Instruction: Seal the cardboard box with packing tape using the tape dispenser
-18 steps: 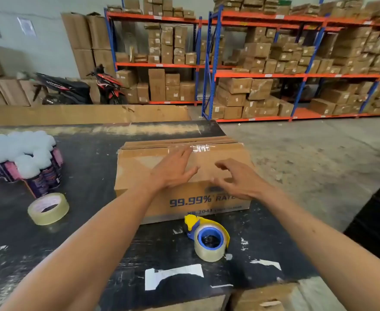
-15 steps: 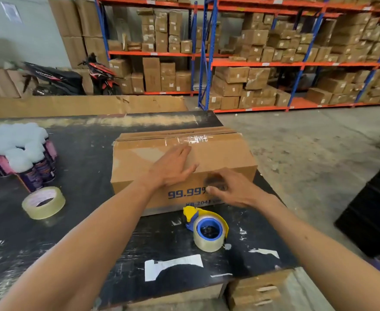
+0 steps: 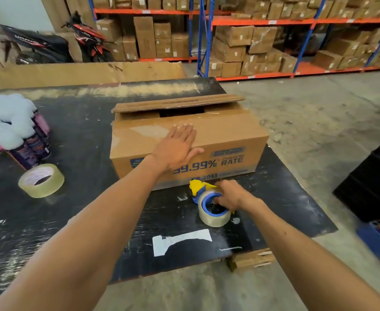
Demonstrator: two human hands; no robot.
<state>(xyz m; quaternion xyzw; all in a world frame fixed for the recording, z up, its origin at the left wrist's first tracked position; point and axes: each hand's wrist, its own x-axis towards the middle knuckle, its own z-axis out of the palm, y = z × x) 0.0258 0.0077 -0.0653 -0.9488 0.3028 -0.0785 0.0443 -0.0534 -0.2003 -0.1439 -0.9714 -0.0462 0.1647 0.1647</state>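
Note:
A brown cardboard box (image 3: 229,131) with blue "99.99% RATE" print stands on the black table (image 3: 83,209). Its far flap is lifted and a dark gap shows along the top seam. My left hand (image 3: 176,149) lies flat, fingers spread, on the near top flap at the front edge. Just in front of the box lies a blue and yellow tape dispenser (image 3: 209,209) loaded with a clear tape roll. My right hand (image 3: 230,195) is closed around its blue core and right side.
A loose clear tape roll (image 3: 41,180) lies at the left. Shrink-wrapped spray cans with white caps (image 3: 11,131) stand at the far left. A white paper scrap (image 3: 180,240) is stuck near the table's front edge. Shelves of cartons and a parked scooter (image 3: 49,43) stand behind.
My right hand dropped from the box front onto the tape dispenser and closed on it. My left hand flattened on the near flap. The far flap now stands lifted, showing a gap.

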